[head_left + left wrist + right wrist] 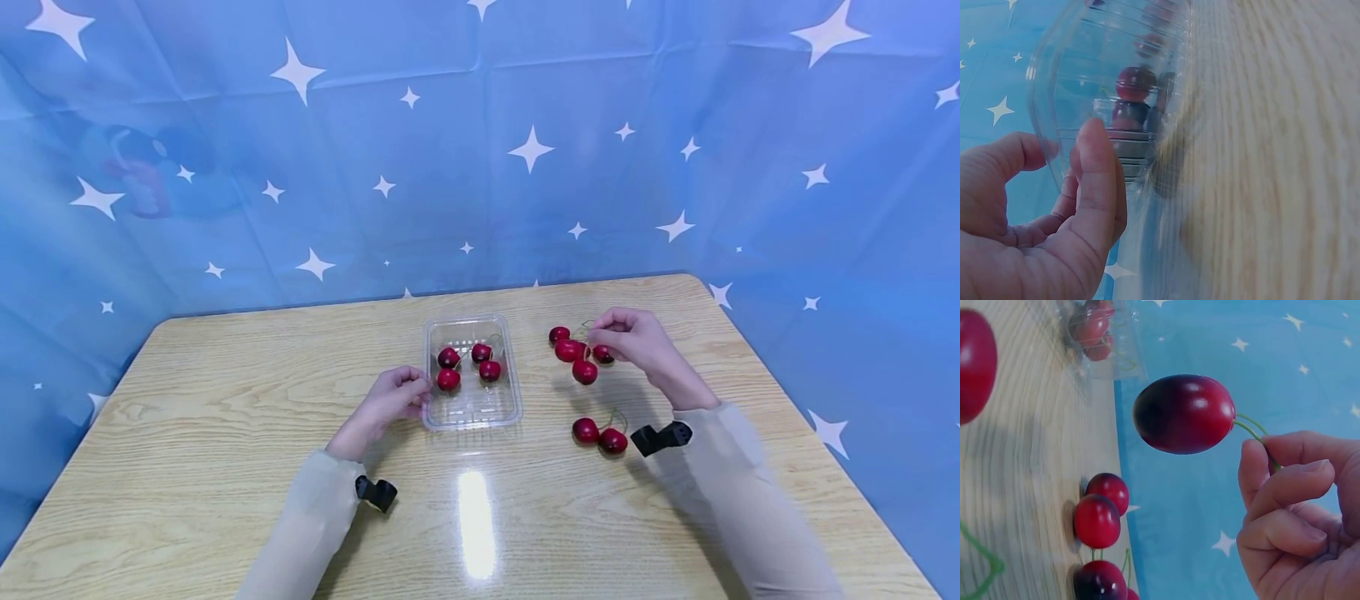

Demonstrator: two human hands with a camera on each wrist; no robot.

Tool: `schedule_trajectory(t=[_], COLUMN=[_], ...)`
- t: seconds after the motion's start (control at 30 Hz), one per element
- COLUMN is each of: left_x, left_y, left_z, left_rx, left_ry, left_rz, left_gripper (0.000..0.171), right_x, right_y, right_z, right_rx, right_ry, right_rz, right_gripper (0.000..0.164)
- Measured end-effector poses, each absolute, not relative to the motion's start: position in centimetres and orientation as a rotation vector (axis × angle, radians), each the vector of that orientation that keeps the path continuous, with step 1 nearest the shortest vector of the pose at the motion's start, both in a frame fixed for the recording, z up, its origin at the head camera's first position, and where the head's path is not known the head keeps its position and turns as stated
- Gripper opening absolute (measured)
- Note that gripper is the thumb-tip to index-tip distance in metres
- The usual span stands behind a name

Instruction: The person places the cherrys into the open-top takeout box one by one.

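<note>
My right hand [633, 337] pinches the green stems of a pair of dark red cherries [585, 372] above the table. One held cherry [1185, 415] shows large in the right wrist view, two stems running to the fingertips; its twin is hidden there. Beneath and beside them several more cherries [558, 335] lie on the wood. A clear plastic box [472, 413] stands left of these, with several cherries [490, 371] inside. At the box's left side, my left hand [392, 395] grips the rim between thumb and fingers [1094, 156].
Nearer the table's front, another joined pair of cherries [612, 442] lies by the right wrist. The light wooden table [225, 450] ends at a blue cloth [450, 167] with white stars. Black cameras [660, 438] sit on both wrists.
</note>
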State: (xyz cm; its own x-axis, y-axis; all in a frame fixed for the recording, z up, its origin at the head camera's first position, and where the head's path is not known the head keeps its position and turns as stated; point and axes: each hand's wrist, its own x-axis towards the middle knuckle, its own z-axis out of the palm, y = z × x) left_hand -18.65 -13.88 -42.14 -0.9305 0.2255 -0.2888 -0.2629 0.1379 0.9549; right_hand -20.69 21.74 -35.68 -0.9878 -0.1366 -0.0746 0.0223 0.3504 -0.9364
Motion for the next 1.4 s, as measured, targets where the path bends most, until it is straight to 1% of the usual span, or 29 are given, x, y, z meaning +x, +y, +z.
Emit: schedule_trajectory(t=[0.17, 0.33, 0.67, 1.17, 1.4], left_x=[-18.8, -18.7, -18.7, -18.8, -18.8], left_y=[-13.9, -13.8, -13.7, -13.9, -14.0], left_z=[-42.4, -42.4, -42.3, -42.5, -42.4], left_rx=[-0.04, -0.047, -0.062, -0.042, -0.016], left_ry=[2.067, 2.084, 2.09, 2.093, 2.07], left_rz=[1.847, 1.839, 1.831, 1.825, 1.847], left_gripper=[0.011, 0.011, 0.011, 0.014, 0.015], right_x=[-20.9, -21.1, -21.4, -21.5, -21.6], right_y=[21.1, 20.5, 18.8, 14.9, 13.0], right_z=[-35.6, -35.5, -34.9, -34.0, -34.2], right_rx=[-0.101, -0.127, -0.155, -0.19, -0.33], right_ry=[2.458, 2.442, 2.407, 2.335, 2.363], right_rz=[-1.728, -1.752, -1.762, -1.747, -1.749], right_gripper=[0.017, 0.012, 0.021, 0.016, 0.01])
